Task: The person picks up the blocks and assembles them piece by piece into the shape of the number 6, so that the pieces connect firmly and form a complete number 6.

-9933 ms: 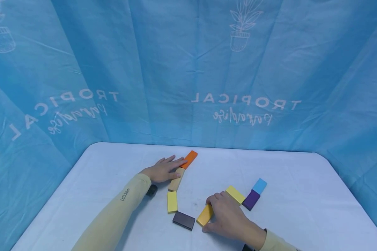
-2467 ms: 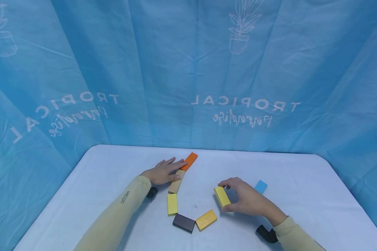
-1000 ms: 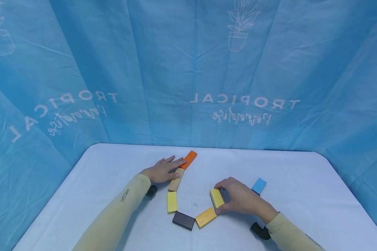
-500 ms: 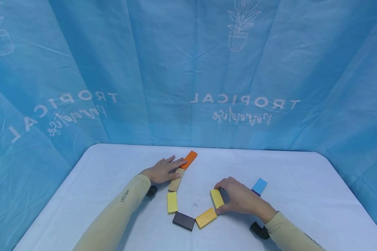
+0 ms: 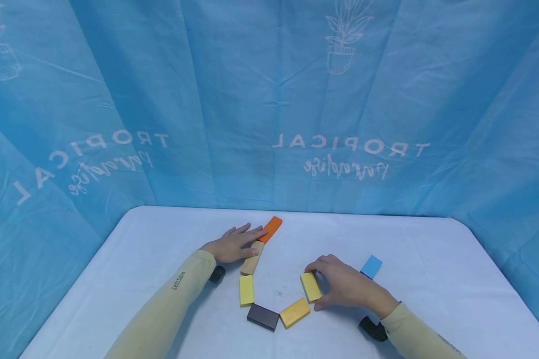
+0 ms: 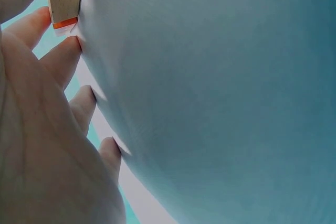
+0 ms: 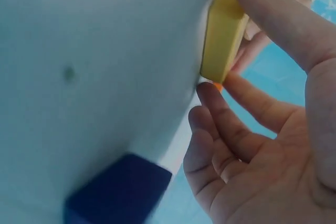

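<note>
At the near edge, the left sleeve point(image 5: 159, 306) is showing small dark print that seems to read "LetsSlim"; the print on the right sleeve point(image 5: 415, 329) is coming out too small to read. A black block point(image 5: 263, 317) is lying nearest on the white table point(image 5: 413, 294), its right end meeting an amber block point(image 5: 295, 313). A left yellow block point(image 5: 246, 290) is continuing the curve on the far left.

Just beyond the amber block, the right hand point(image 5: 348, 285) is pinching the right yellow block point(image 5: 311, 287), thumb at its near end, fingers at its far end. Whether the two blocks are touching is staying unclear. The held piece is looking like painted wood: probably light, rigid, hard to break and a little slick, so the two ends should be giving a sure hold.

Farther right, a purple block point(image 7: 118, 190) is hiding mostly behind the hand, beside a blue block point(image 5: 371, 266). Farther left, the left hand point(image 5: 230, 246) is resting with fingers spread, grasping nothing, touching a wood-coloured block point(image 5: 252, 264) and an orange block point(image 5: 271, 229).

At the far side, a blue curtain point(image 5: 242, 99) is carrying "TROPICAL Paradise" in mirrored letters, with potted-plant drawings above.
</note>
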Available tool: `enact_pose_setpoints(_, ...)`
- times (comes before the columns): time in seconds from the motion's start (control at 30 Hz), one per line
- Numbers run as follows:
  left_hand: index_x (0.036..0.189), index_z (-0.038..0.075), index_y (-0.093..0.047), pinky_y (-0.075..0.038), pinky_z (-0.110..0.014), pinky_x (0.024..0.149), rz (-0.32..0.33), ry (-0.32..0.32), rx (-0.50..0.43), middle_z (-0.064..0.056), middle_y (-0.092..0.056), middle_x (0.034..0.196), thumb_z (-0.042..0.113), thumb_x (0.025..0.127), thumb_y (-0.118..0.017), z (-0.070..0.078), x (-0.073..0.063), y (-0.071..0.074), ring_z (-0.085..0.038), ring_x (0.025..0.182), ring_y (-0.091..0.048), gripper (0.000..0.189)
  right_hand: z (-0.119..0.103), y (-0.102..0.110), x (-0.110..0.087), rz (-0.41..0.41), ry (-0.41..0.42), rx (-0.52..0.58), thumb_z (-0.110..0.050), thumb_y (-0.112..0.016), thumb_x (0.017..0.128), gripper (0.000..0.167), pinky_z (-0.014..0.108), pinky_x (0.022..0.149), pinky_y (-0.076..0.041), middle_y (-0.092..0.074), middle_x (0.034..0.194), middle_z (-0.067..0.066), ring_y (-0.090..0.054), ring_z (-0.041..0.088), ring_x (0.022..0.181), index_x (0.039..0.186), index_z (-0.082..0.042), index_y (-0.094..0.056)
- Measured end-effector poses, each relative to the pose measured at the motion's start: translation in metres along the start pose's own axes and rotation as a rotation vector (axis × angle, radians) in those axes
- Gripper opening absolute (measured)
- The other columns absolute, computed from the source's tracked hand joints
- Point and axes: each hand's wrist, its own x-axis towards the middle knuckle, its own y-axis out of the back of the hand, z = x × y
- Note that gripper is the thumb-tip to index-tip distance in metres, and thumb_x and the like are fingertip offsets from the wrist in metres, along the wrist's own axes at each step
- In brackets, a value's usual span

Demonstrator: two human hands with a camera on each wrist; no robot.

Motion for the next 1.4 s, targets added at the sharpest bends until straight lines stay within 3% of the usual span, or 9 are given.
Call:
enact_pose_setpoints(0.3, 0.161, 0.025, -0.026, -0.003, -0.055, 0.123, -0.010, -0.010, 0.005, 0.001, -0.021, 0.167, 0.050, 0.104, -0.049, -0.0010, 0.0002, 0.0009, -0.029, 0.155, -0.005, 0.067, 0.0066, 0.0058, -0.0008, -0.034, 0.033, 0.050, -0.029, -0.091, 0.074, 0.064, 0.044, 0.102, -0.048, -0.059, 0.126, -0.004, -0.052, 0.017, 0.118, 0.131, -0.015, -0.064)
enact_pose_setpoints(0.57, 0.161, 0.023, -0.027, -0.004, -0.056, 0.122, -0.006, -0.040, 0.001, -0.001, -0.022, 0.167, 0.049, 0.104, -0.049, -0.0024, -0.0009, 0.0009, -0.031, 0.155, -0.006, 0.066, 0.0049, 0.0066, -0.0002, -0.023, 0.031, 0.041, -0.033, -0.091, 0.074, 0.063, 0.043, 0.101, -0.049, -0.060, 0.123, -0.005, -0.054, 0.016, 0.115, 0.128, -0.014, -0.066)
enact_pose_setpoints(1.4, 0.161, 0.022, -0.026, -0.004, -0.057, 0.122, -0.017, -0.037, -0.009, -0.003, -0.021, 0.167, 0.048, 0.104, -0.049, -0.0028, -0.0009, 0.0029, -0.032, 0.154, -0.007, 0.067, 0.0076, 0.0017, 0.0015, 0.006, 0.041, 0.030, -0.038, -0.090, 0.075, 0.065, 0.044, 0.104, -0.047, -0.060, 0.126, -0.004, -0.053, 0.017, 0.119, 0.129, -0.014, -0.064)
